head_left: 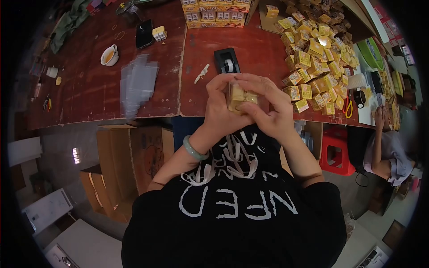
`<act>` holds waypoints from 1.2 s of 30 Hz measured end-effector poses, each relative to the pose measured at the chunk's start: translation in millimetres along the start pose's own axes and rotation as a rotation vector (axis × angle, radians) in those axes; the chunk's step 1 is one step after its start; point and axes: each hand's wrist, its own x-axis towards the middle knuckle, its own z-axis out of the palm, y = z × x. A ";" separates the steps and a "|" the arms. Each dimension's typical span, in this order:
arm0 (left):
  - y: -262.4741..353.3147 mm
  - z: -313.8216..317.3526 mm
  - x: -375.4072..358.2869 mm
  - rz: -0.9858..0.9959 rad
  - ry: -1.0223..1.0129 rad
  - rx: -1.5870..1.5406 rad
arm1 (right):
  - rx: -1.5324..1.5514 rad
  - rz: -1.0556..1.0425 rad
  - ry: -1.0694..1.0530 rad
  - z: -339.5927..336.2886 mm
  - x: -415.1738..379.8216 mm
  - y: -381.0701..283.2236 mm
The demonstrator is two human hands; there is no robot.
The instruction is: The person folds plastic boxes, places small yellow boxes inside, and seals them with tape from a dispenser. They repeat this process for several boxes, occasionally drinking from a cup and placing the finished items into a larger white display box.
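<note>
Both my hands are up at the table's front edge, closed around a clear plastic pack with yellow contents (239,99). My left hand (216,105), with a pale green bangle on the wrist, grips it from the left and below. The fingers of my right hand (275,105) curl over its top, and the thumb presses on its near face. Part of the pack is hidden behind my fingers. Just beyond my hands stands a black tape dispenser (227,60) with a roll in it. A twisted whitish strip (202,73) lies to its left.
To the right, many small yellow boxes (315,67) spill from a cardboard carton, with yellow-handled scissors (348,108) nearby. Clear plastic sleeves (138,85), a cup (109,56) and a phone (144,33) lie left. Packed display boxes (216,13) stand behind. Another person (389,154) sits far right.
</note>
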 end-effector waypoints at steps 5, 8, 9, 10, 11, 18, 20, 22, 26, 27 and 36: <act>-2.7 2.5 -5.1 -0.061 -0.020 0.079 | 0.281 0.240 0.065 0.8 -5.5 7.7; -3.5 2.8 -5.5 -0.056 0.004 0.103 | 0.168 0.150 -0.011 -4.9 -4.8 9.7; -3.7 2.4 -5.9 -0.058 0.005 0.106 | 0.173 0.152 -0.023 -5.5 -5.0 9.1; -4.2 3.1 -5.8 -0.056 0.011 0.087 | 0.177 0.152 -0.036 -6.1 -5.2 8.0; -5.1 4.4 -4.8 -0.052 0.017 0.068 | 0.181 0.151 -0.048 -6.5 -4.6 7.4; -0.8 -0.2 -8.2 -0.142 0.008 0.003 | 0.208 0.027 -0.071 8.2 -5.4 19.7; -6.2 -7.0 -17.2 -0.145 -0.039 -0.008 | 0.220 0.016 -0.052 13.4 -10.3 26.4; -6.1 -17.8 -21.5 -0.115 -0.066 -0.007 | 0.359 0.073 -0.033 19.2 -17.7 28.9; -5.5 -45.2 -46.9 -0.079 -0.196 0.133 | 0.462 0.301 0.174 24.7 -36.9 58.1; -6.4 -49.0 -47.5 -0.075 -0.243 0.223 | 0.530 0.461 0.336 25.3 -36.2 65.0; -12.6 -45.8 -54.8 -0.042 -0.507 0.786 | 0.285 0.725 0.128 36.4 -47.5 117.6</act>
